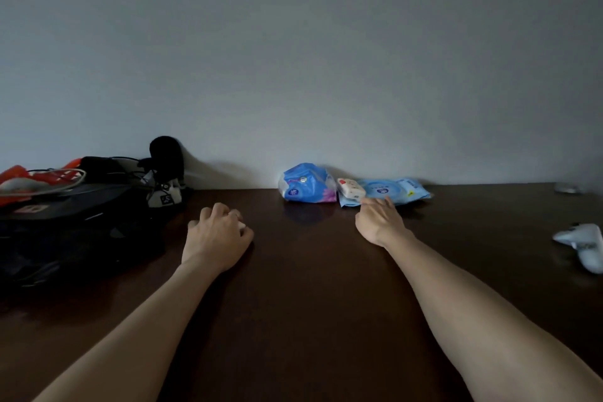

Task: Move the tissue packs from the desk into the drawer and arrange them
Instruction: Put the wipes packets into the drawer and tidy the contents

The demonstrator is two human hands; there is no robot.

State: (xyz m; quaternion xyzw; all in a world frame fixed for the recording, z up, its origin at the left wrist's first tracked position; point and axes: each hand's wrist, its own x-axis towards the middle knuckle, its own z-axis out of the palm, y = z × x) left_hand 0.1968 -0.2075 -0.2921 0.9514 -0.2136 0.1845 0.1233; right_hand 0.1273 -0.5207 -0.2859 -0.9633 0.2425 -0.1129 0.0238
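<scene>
Three tissue packs lie against the wall at the back of the dark wooden desk (303, 271). A crumpled blue pack (305, 184) is on the left. A small white pack with red marks (351, 188) rests on the left end of a flat light-blue wipes pack (396, 189). My right hand (380, 217) is stretched out, its fingertips touching the front edge of the flat light-blue pack, holding nothing. My left hand (217, 233) rests on the desk with its fingers curled under, well left of the packs. No drawer is in view.
A black bag (65, 222) with red-orange items, cables and a black foam-tipped device (166, 153) fills the desk's left side. A white controller (584, 243) lies at the right edge, and a small grey object (567, 188) sits at the back right.
</scene>
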